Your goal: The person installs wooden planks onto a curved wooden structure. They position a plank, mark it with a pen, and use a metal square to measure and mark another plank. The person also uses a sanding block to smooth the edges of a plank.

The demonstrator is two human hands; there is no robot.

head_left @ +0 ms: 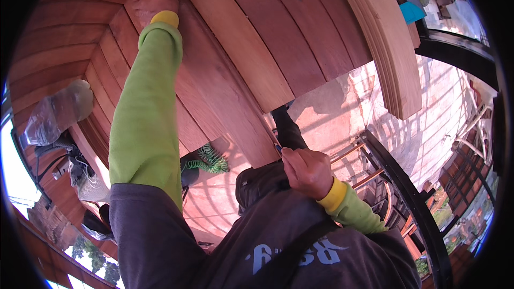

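A long reddish-brown wooden board lies over a row of similar planks, running from the far left toward my body. At its far end is my left hand, fingers curled down against the wood and slightly blurred. My right hand is closed in a fist beside the board's near end, close to my body. A thin, small thing shows at its fingertips, too little of it to name. Both arms wear green sleeves with yellow cuffs.
Stacked curved wooden pieces project at the right. A coiled green hose lies below the planks. A clear plastic bottle stands at the left near cables. A black metal frame curves along the right side.
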